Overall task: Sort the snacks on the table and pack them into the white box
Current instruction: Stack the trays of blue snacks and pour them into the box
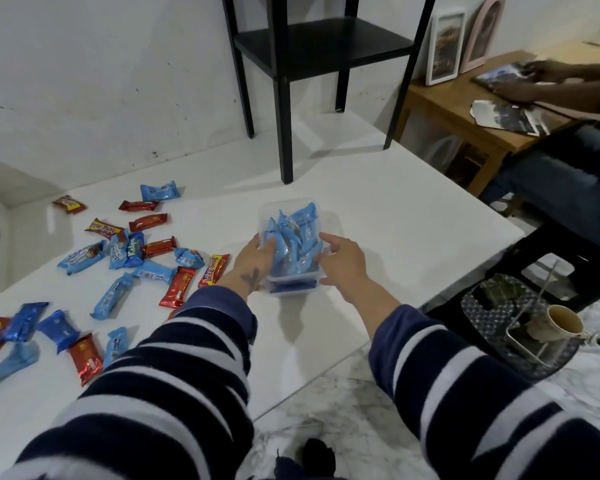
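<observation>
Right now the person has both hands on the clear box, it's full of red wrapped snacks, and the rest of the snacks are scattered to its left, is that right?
Not quite. The snacks in the clear box are blue-wrapped, not red, as the head view shows. The rest holds: the left hand and right hand are on its sides, and the loose snacks lie scattered to its left on the white table.

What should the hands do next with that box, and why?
Probably set the clear box down and let go. Both the left hand and right hand grip its sides, it looks full of blue packets, and many snacks lie loose on the white table.
</observation>
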The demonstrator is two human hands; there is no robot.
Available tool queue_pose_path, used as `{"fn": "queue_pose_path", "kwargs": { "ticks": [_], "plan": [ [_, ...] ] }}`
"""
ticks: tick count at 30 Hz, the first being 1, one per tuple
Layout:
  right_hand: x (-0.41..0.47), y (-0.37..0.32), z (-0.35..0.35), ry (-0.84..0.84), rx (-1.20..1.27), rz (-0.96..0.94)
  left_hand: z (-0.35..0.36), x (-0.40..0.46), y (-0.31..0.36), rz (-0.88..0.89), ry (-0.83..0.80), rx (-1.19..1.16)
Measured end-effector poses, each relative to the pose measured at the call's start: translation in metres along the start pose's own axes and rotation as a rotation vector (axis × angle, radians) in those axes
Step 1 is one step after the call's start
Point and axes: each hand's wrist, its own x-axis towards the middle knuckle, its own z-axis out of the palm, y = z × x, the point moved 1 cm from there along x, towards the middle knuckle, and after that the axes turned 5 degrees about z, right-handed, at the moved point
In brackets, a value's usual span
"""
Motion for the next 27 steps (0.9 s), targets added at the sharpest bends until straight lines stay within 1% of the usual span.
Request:
{"fn": "queue_pose_path", "kwargs": {
  "ticks": [3,5,8,11,15,20,24,27],
  "plan": [
    [0.002,-0.001,0.003,-0.026,-0.213,-0.091,-0.003,-0.001,-0.004,0.015,-0.021,-0.005],
    [0.007,-0.004,0.003,-0.076,-0.292,-0.115,-0.006,0.000,-0.005,-0.002,-0.047,-0.028],
    [0.016,-0.013,0.006,-0.202,-0.274,-0.042,-0.009,0.001,-0.006,-0.007,-0.075,-0.059],
    [0.024,-0.020,0.011,-0.250,-0.243,0.009,-0.010,0.002,-0.008,-0.003,-0.088,-0.070],
    [0.032,-0.027,0.018,-0.244,-0.182,-0.006,-0.012,0.002,-0.003,-0.002,-0.068,-0.030],
    [0.029,-0.034,0.023,-0.259,-0.182,-0.007,-0.017,-0.006,0.001,0.013,-0.053,0.015],
    [0.019,-0.052,0.033,-0.296,-0.209,-0.056,-0.038,-0.017,0.006,0.010,0.001,-0.001],
    [0.009,-0.074,0.052,-0.355,-0.231,-0.101,-0.067,-0.029,0.010,0.042,0.088,0.016]
  ]
}}
